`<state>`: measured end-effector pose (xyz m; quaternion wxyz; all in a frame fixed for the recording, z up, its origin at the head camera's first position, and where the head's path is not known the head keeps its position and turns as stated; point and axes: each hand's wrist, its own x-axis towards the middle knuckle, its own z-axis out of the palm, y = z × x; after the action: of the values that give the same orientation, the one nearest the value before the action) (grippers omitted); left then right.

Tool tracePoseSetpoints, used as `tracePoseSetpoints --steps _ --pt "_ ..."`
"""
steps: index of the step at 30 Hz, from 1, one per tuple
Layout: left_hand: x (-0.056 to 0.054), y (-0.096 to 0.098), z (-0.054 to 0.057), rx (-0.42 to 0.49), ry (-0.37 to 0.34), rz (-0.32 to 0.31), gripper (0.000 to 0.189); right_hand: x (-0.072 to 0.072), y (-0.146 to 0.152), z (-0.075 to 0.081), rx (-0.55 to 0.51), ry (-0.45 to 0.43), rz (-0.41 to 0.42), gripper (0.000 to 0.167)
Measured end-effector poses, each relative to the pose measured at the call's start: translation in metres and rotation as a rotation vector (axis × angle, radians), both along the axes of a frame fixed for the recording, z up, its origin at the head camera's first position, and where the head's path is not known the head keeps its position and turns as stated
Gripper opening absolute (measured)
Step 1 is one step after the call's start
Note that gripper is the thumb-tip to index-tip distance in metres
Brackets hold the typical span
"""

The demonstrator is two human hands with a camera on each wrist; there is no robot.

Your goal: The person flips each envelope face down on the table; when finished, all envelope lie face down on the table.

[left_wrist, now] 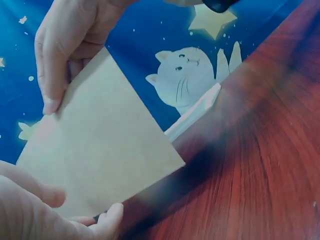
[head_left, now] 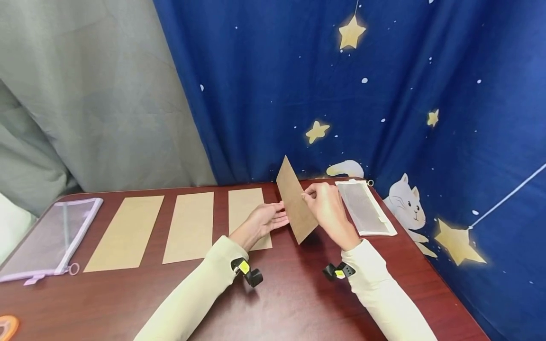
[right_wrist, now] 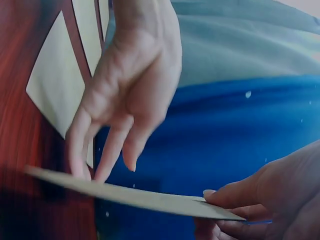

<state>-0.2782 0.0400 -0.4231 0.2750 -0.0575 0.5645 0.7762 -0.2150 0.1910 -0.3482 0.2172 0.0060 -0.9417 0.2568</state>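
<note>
A stiff brown kraft paper rectangle (head_left: 294, 203) is held up on edge above the table, its long side slanting. My right hand (head_left: 326, 208) pinches its edge between thumb and fingers, also visible in the right wrist view, where the paper (right_wrist: 145, 198) appears nearly edge-on. My left hand (head_left: 263, 220) is palm up beside it, with extended fingers touching the paper's lower part. Its thumb stands apart from the sheet in the right wrist view. Behind the left hand lies a similar kraft rectangle (head_left: 246, 199), flat on the table and partly covered by that hand.
Two more kraft rectangles, a middle one (head_left: 189, 227) and a left one (head_left: 125, 232), lie in a row. A lilac-edged mesh zip pouch (head_left: 42, 237) lies far left, a white-edged one (head_left: 364, 208) at right. An orange ring-shaped object (head_left: 8, 326) sits at the lower left. Curtains hang behind the table.
</note>
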Motion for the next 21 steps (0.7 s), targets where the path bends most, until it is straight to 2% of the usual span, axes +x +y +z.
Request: tracePoseSetpoints --steps 4,8,11,14,18,21 --pt "0.0 -0.001 -0.001 -0.061 0.082 0.003 0.043 -0.005 0.017 -0.002 -0.061 -0.037 0.02 0.018" --pt "0.001 -0.003 -0.001 -0.115 0.148 0.044 0.05 -0.011 0.033 -0.011 -0.125 -0.039 0.04 0.025" --pt "0.001 -0.005 -0.003 -0.182 0.192 0.068 0.051 -0.019 0.045 -0.025 -0.189 -0.048 0.035 0.022" --pt "0.0 -0.004 -0.006 -0.255 0.251 0.076 0.051 -0.029 0.056 -0.045 -0.361 -0.101 0.004 0.019" --pt "-0.001 -0.002 -0.008 -0.445 0.383 0.067 0.048 -0.039 0.065 -0.072 -0.608 -0.192 -0.029 0.017" --pt "-0.003 0.001 -0.007 -0.664 0.525 0.048 0.045 -0.043 0.068 -0.086 -0.652 -0.245 -0.041 0.016"
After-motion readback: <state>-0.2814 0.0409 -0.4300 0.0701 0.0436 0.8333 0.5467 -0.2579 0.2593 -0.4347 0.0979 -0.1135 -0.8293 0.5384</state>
